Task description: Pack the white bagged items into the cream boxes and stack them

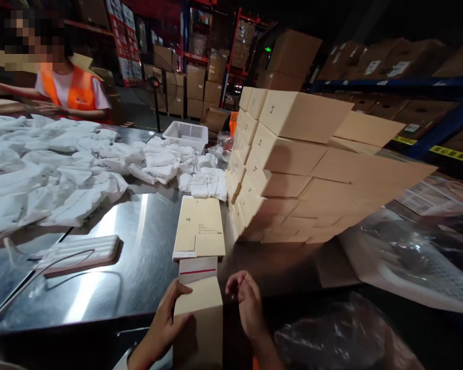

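A tan cardboard box stands at the near table edge, its far end bearing a white flap with a red stripe. My left hand grips the box from its left side, thumb and fingers bent over the top edge. Just off the box's right side is my right hand, fingers loosely curled with nothing seen in them. Beyond the flap lies a stack of flat, unfolded tan cartons with small black print.
Finished tan boxes rise in a tall stack on the right. White cloth bags cover the table's left side, near a white power strip with a cable. A white basket stands behind. A person in an orange vest works across the table.
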Tool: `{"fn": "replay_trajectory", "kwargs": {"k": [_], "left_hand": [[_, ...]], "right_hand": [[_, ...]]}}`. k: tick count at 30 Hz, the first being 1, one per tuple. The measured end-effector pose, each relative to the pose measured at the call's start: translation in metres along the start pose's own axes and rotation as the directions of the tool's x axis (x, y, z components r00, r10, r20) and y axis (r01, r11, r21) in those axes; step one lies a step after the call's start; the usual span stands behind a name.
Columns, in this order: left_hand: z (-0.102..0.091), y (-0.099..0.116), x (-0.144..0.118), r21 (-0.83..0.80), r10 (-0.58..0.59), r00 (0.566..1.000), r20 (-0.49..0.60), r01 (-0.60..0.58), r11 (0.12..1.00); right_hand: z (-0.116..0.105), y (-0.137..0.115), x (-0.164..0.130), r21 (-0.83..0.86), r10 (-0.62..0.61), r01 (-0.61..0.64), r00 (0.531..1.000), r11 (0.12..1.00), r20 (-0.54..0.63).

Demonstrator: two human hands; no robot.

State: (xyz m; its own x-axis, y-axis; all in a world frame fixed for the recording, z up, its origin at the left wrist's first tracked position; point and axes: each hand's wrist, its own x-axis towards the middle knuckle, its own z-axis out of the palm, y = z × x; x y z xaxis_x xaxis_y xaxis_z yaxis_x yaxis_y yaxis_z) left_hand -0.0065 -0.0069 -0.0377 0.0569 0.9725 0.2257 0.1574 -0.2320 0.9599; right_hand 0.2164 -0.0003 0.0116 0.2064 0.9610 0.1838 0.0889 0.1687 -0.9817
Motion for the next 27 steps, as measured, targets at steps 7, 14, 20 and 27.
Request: {"fn": "replay_trajectory", "kwargs": {"k": [7, 14, 20, 27], "left_hand": [[0.000, -0.020, -0.006, 0.068, -0.015, 0.999, -0.038, 0.017, 0.998], [0.001, 0.000, 0.001, 0.033, 0.036, 0.999, 0.001, -0.036, 0.999], [0.009, -0.001, -0.001, 0.001, 0.103, 0.987, -0.120, -0.103, 0.995], [0.011, 0.013, 0.004, -0.192, 0.211, 0.970, -0.120, -0.231, 0.954]], "right_hand": [[-0.029, 0.009, -0.024, 0.060, 0.075, -0.066, 0.985, 0.996, -0.153], [0.002, -0.001, -0.012, -0.210, -0.001, 0.087, 0.926, 0.974, 0.377], [0.018, 0.017, -0.007, 0.036, -0.018, 0.006, 0.945, 0.999, 0.326], [0.021, 0.020, -0.013, 0.100, -0.110, 0.092, 0.974, 0.991, 0.197]]}}
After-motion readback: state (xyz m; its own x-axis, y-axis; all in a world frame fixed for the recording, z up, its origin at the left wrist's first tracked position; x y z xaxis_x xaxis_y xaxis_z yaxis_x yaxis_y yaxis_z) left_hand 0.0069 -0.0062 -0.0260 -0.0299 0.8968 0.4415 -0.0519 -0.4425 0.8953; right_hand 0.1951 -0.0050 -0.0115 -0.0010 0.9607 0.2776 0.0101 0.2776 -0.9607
